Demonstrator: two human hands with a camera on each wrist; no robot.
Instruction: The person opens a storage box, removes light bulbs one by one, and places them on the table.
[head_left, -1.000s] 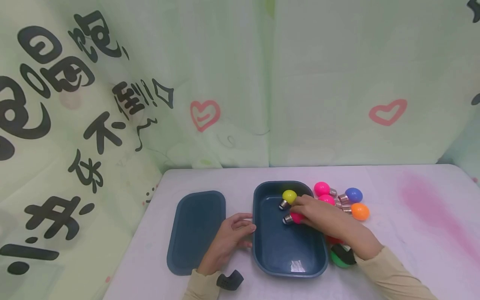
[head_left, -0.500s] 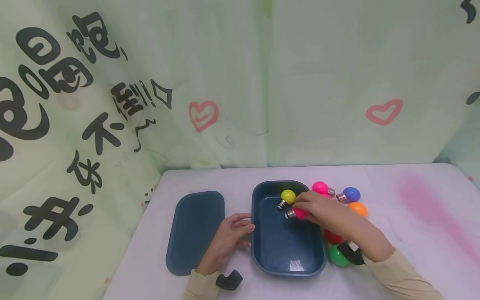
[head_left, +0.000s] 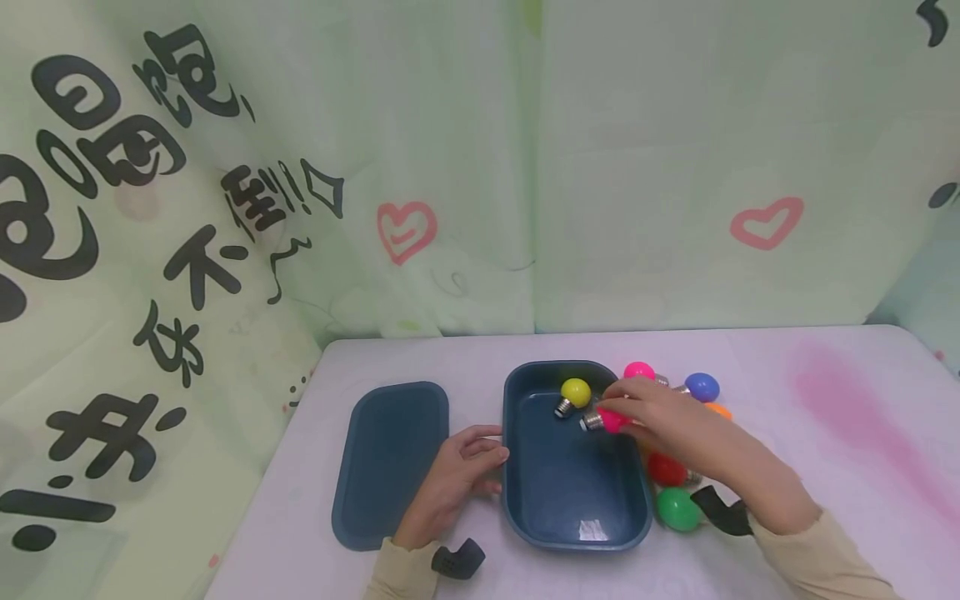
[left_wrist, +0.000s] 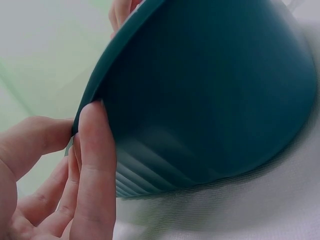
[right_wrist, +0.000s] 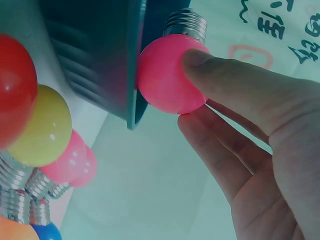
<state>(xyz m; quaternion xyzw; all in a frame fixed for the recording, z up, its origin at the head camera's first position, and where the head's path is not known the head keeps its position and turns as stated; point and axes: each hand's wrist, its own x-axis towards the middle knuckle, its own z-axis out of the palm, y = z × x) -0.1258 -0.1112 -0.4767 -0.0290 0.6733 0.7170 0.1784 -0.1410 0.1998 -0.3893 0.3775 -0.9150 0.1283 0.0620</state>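
Note:
A pink light bulb (head_left: pixel 613 420) with a silver screw base is pinched by my right hand (head_left: pixel 660 417) between thumb and fingertips, over the right side of a dark blue-teal rectangular tray (head_left: pixel 577 500). Its base points left, into the tray. In the right wrist view the pink ball overlaps the tray's rim, and the thumb (right_wrist: pixel 197 59) presses on it. A yellow bulb (head_left: pixel 575 392) lies inside the tray at the back. My left hand (head_left: pixel 465 471) rests beside the tray's left edge, with fingertips touching the rim; the left wrist view shows the thumb (left_wrist: pixel 96 150) against the outer wall.
Right of the tray lie loose bulbs: red (head_left: pixel 667 469), green (head_left: pixel 678 509), blue (head_left: pixel 702 386), a partly hidden orange one (head_left: pixel 718 410) and pink (head_left: pixel 639 369). The right wrist view shows another yellow bulb (right_wrist: pixel 47 127). A flat dark lid (head_left: pixel 390 458) lies left of the tray.
My right hand has moved slightly right with the pink bulb, toward the tray's right rim, showing more of the red and green bulbs. The left hand keeps its place.

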